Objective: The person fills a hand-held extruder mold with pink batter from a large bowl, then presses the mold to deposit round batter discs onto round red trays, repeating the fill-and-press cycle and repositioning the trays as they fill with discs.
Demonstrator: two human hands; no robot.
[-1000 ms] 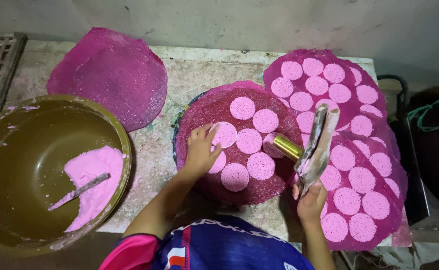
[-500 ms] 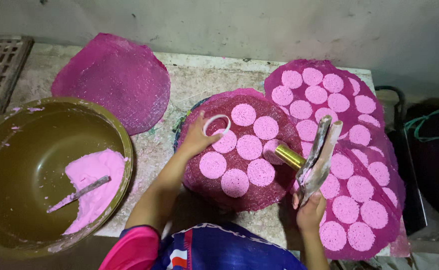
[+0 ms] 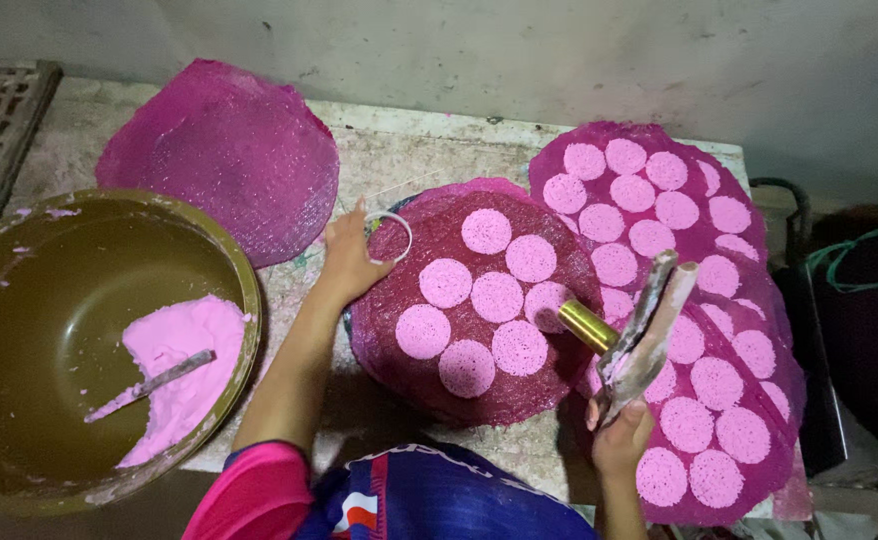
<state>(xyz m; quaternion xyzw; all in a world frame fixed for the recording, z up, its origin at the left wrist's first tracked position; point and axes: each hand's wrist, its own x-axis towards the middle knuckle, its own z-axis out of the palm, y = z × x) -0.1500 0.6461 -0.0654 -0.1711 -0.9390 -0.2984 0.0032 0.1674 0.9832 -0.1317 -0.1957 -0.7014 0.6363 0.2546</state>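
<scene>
A wide olive-brown basin [image 3: 19, 330] sits at the left with soft pink batter [image 3: 184, 370] and a stick in it. On the worn table [image 3: 429, 150], round magenta mesh mats [image 3: 459, 300] lie overlapping, dotted with wet pink discs [image 3: 497, 297] that look soft and easily smeared. The left hand [image 3: 347, 262] pinches a thin white ring mould [image 3: 389, 232] at the middle mat's upper left; it seems light and stiff, best held by its rim. The right hand [image 3: 621, 440] is closed round a batter-smeared flat spreader [image 3: 649, 325], likely slippery.
</scene>
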